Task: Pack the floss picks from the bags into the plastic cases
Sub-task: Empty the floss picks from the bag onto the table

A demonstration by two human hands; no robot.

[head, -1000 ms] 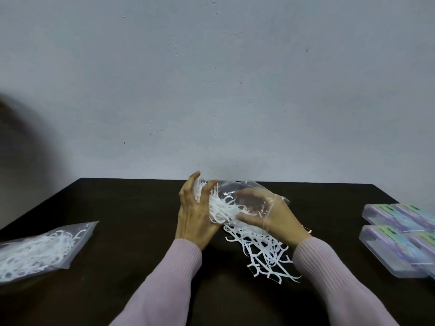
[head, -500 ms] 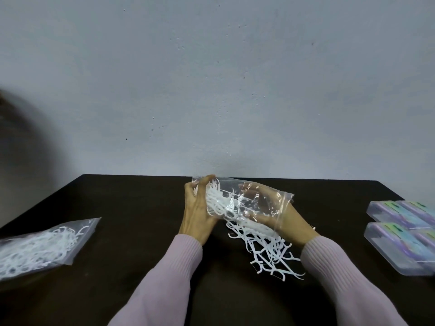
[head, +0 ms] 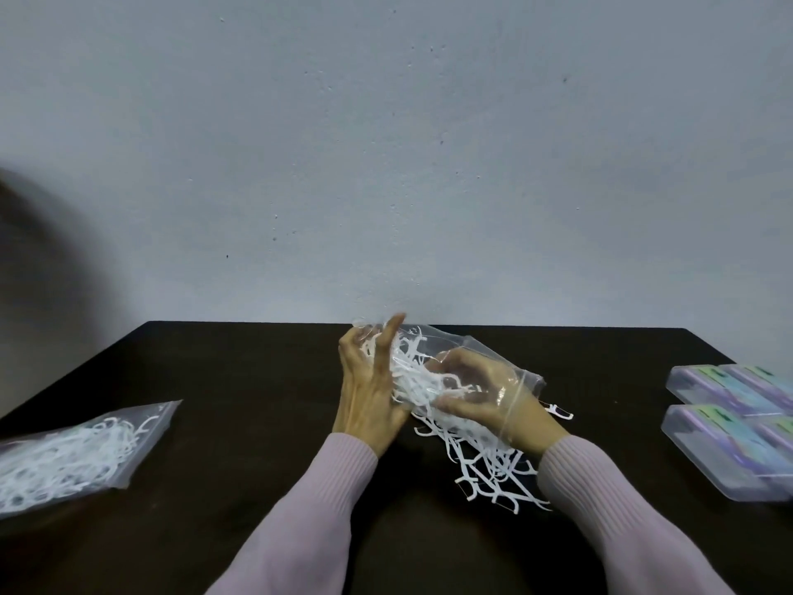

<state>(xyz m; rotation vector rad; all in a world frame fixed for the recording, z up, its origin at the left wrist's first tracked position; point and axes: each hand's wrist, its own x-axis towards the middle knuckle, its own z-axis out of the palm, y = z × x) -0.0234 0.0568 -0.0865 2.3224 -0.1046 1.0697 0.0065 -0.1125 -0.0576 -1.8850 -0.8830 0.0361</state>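
A clear plastic bag (head: 480, 358) of white floss picks is held above the middle of the dark table (head: 240, 380), its open end tilted down. My left hand (head: 369, 401) grips the bag's left end. My right hand (head: 485, 401) is inside the bag, fingers closed on a bunch of picks. A pile of loose floss picks (head: 489, 465) lies on the table under the bag's mouth. One stray pick (head: 560, 410) lies just right of my right hand. Clear plastic cases (head: 729, 448) with purple and green inserts sit at the right edge.
A second sealed bag of floss picks (head: 73, 453) lies at the table's left edge. A pale wall (head: 386, 165) rises right behind the table. A dark blurred shape fills the far left.
The bag has been lifted and tilted further, and my left hand's fingers have shifted up along its end. More picks hang out onto the pile below.
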